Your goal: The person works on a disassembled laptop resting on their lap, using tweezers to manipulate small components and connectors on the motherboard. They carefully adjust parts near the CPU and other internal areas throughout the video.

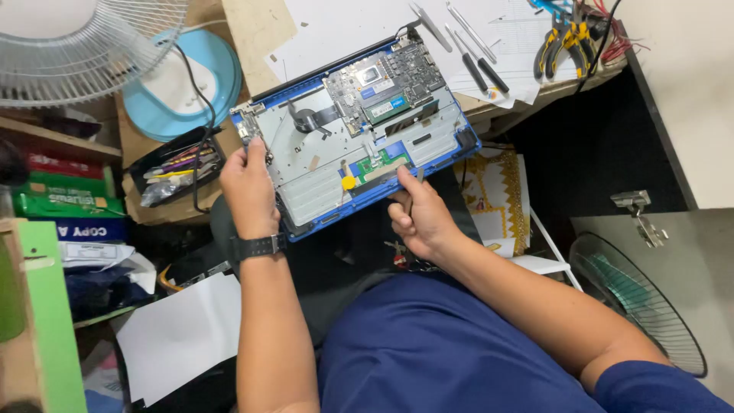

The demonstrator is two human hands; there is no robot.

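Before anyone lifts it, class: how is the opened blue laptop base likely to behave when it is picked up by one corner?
The laptop base is broad and thin, so it may flex a little. Its circuit board lies bare, so it is probably fragile to touch. It overhangs the desk edge, steadied by the left hand and right hand, so it could tip if released.

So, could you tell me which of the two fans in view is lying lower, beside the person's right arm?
The dark-grilled fan at lower right, by the right arm; the white-grilled fan sits at upper left.
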